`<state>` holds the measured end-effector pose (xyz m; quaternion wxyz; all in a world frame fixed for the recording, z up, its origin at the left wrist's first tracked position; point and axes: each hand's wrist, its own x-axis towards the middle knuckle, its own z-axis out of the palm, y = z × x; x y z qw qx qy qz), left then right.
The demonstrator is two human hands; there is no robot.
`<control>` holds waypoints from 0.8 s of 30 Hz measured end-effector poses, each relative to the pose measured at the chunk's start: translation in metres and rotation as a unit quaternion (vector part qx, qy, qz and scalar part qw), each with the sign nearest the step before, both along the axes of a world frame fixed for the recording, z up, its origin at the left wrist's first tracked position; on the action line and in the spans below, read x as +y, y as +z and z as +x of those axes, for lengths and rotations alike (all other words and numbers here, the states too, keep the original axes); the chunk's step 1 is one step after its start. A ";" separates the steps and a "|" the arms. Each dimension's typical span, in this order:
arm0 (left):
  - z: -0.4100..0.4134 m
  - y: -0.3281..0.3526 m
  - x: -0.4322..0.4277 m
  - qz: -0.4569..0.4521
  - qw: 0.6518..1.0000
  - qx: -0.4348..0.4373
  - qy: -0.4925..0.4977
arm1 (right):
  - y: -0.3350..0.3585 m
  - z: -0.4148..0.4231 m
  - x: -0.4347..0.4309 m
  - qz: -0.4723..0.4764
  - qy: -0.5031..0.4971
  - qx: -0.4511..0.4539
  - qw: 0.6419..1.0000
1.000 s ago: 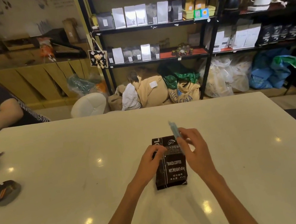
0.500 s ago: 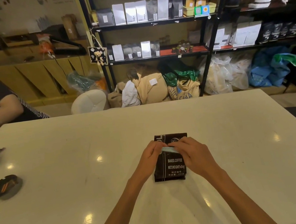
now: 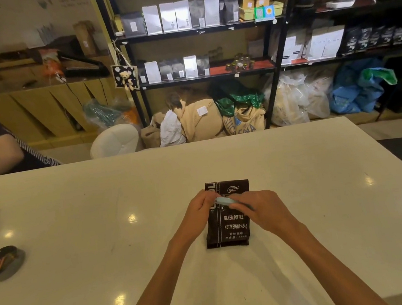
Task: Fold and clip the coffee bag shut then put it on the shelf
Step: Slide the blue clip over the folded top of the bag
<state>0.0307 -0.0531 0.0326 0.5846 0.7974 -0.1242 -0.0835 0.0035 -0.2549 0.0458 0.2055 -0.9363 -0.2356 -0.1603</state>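
Coffee bag being clipped, mid-table.
Left hand pinches the fold's left end; right hand is closed on the pale blue clip. Black, white-lettered, marked 454g: judged stiff, slippery, fairly heavy, best gripped by both sides. Shelf lies far behind.

The coffee bag lies mid-table, ashtray far left, shelf behind.
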 end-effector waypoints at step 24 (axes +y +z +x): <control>0.002 -0.033 0.006 -0.153 0.987 -0.004 0.057 | 0.001 0.003 -0.093 0.294 -0.146 0.251 0.911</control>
